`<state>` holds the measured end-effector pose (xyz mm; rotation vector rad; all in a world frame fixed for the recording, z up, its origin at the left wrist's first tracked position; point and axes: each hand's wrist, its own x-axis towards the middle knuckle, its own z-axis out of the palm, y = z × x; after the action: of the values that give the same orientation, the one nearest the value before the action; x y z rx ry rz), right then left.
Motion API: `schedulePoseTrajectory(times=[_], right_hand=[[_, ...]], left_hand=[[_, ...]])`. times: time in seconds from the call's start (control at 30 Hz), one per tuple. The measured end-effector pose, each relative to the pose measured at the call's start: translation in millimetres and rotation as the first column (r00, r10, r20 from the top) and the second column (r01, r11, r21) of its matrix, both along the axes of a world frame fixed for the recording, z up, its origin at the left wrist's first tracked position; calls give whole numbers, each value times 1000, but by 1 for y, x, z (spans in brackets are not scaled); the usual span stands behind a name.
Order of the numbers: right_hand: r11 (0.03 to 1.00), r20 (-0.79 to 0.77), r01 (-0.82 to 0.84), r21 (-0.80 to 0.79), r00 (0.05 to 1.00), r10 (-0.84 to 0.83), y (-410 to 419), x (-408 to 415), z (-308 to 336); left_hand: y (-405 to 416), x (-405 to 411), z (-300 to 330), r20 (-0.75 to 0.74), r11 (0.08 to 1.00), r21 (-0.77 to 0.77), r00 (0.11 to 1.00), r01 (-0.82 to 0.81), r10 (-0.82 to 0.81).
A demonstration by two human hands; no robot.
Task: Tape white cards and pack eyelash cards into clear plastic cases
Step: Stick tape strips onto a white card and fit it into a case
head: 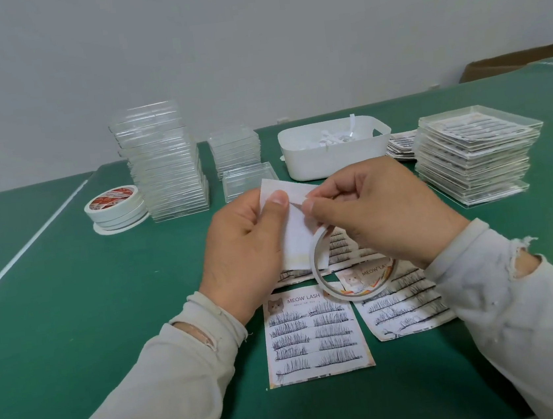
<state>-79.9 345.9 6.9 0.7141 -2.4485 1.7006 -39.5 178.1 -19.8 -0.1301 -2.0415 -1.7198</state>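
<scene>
Above green table point(76, 335), left hand point(241, 247) grips white card point(296, 231); right hand point(371, 208) pinches tape on it.

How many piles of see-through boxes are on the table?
3: a tall empty pile at the left by the tape rolls, a short empty pile in the middle, and a filled pile at the right. A single box stands apart.

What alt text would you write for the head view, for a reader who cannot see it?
A person's left hand holds a white card upright while the right hand pinches tape against it, a tape roll hanging below. Eyelash cards lie on the green table, with stacks of clear cases behind.
</scene>
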Motion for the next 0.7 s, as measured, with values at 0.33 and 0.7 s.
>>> schedulePoseTrajectory(times=[0.33,0.7], right_hand=[[981,-54,176,81,984,-172,3,4,4],[992,56,127,-15,990,-126,4,-5,-4]], left_hand=[[-4,0,-1,-77,1000,-4,997,-26,25],[-9,-2,-2,-48,992,114,998,53,-48]])
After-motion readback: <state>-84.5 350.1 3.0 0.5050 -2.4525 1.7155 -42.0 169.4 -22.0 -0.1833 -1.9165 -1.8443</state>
